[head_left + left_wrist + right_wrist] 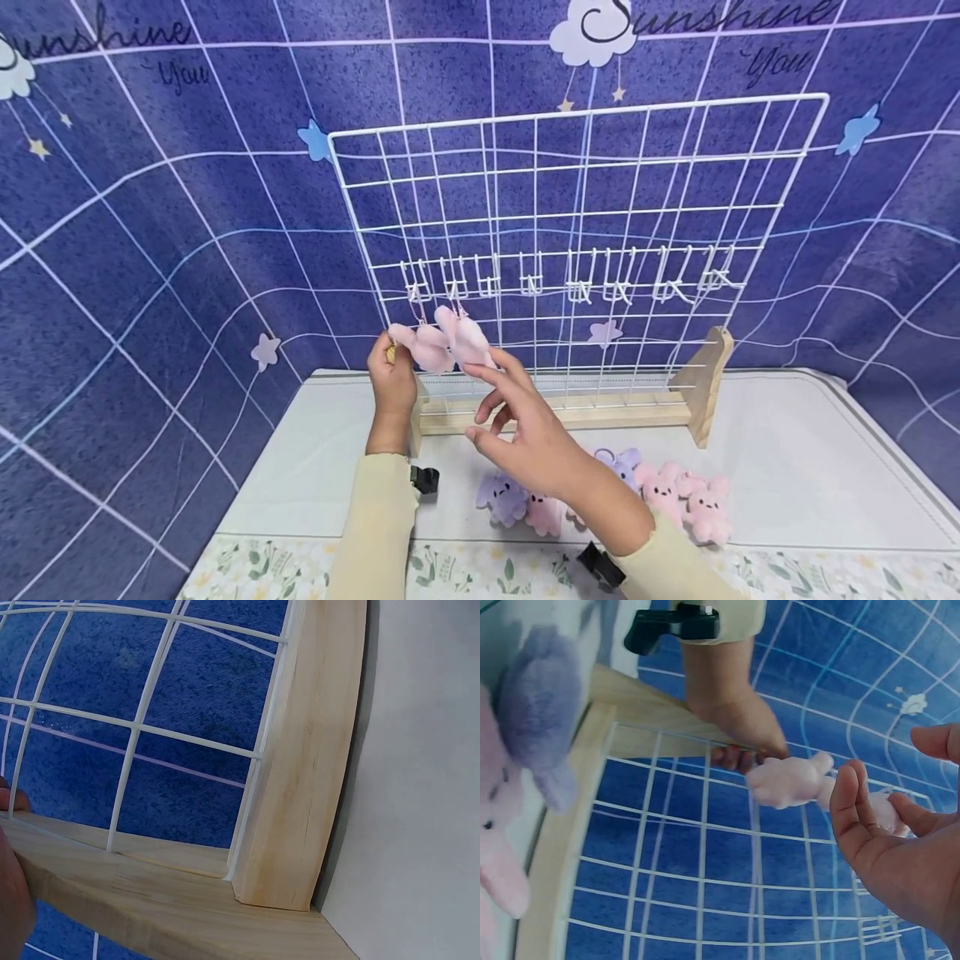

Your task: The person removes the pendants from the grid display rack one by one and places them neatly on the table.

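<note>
A white wire grid rack (570, 167) stands in a wooden base (555, 417). Two pink plush keychains hang by chains from hooks on its left side: one plush (429, 348) at the end, another plush (465, 337) beside it. My left hand (392, 383) grips the left wooden upright, fingers curled round its top; the upright (300, 787) fills much of the left wrist view. With thumb apart and fingers loosely bent, my right hand (528, 433) touches the lower end of the second plush with a fingertip. In the right wrist view its fingers partly cover that plush.
Several white hooks (577, 287) line the grid to the right. On the white table (810, 450) in front lie more plush keychains: a purple one (504, 498), pink ones (708, 510). A blue grid-patterned cloth (187, 250) surrounds the back and sides.
</note>
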Available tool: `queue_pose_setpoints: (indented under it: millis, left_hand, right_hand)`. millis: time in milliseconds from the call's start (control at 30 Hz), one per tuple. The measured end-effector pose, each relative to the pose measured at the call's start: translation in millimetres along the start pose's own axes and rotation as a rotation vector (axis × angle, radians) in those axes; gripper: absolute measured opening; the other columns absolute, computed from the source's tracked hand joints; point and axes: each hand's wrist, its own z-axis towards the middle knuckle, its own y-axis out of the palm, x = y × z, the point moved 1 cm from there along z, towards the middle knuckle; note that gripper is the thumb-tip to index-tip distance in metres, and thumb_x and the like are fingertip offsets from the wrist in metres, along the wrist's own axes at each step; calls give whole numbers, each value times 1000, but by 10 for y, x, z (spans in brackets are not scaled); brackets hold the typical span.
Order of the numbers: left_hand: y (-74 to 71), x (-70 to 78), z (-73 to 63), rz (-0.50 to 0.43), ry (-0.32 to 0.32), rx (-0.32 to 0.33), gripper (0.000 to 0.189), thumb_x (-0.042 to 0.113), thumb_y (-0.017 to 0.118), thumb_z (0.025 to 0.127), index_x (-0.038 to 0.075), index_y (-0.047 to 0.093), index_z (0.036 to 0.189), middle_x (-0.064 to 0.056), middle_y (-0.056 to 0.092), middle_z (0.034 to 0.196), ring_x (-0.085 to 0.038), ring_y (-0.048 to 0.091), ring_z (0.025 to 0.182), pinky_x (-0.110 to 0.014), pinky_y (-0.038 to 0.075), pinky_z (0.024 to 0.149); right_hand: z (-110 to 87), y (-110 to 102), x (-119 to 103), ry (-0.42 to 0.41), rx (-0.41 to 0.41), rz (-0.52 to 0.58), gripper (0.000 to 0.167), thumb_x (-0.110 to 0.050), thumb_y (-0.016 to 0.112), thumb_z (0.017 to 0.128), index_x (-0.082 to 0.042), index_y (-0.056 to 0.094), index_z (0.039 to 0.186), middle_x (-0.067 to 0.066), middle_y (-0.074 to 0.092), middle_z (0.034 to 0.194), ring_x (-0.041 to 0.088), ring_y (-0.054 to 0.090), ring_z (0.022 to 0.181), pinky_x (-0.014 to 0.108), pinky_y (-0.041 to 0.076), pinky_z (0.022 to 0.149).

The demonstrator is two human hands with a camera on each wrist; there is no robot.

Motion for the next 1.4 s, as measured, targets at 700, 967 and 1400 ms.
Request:
queue_pose_setpoints:
  millis: [700, 967, 1400]
  left_hand:
    - [-37, -335, -32, -37, -65, 27, 12, -4, 58, 97, -1, 62, 86, 17, 61, 79, 2, 58, 74, -12, 47, 67]
    - [-31, -345, -30, -62, -107, 12, 20, 1, 57, 99, 13, 63, 85, 13, 64, 79, -2, 61, 75, -15, 50, 65]
    - [24, 8, -12, -68, -61, 34, 13, -6, 56, 92, 1, 64, 85, 20, 61, 79, 2, 56, 76, -12, 47, 69]
  right_hand:
    - [-82, -74, -153, -167, 203, -154, 39, -8, 82, 82, -22, 76, 118, 0, 68, 137, 8, 56, 100, 35, 52, 95]
    - [-56, -94, -133, -81, 242, -45, 25, -3, 78, 87, -16, 56, 91, 2, 68, 102, 13, 58, 94, 28, 53, 84]
    - [-25, -110, -75, 19, 118, -94, 40, 2, 69, 82, -18, 50, 110, -3, 69, 107, 13, 55, 76, 24, 48, 59]
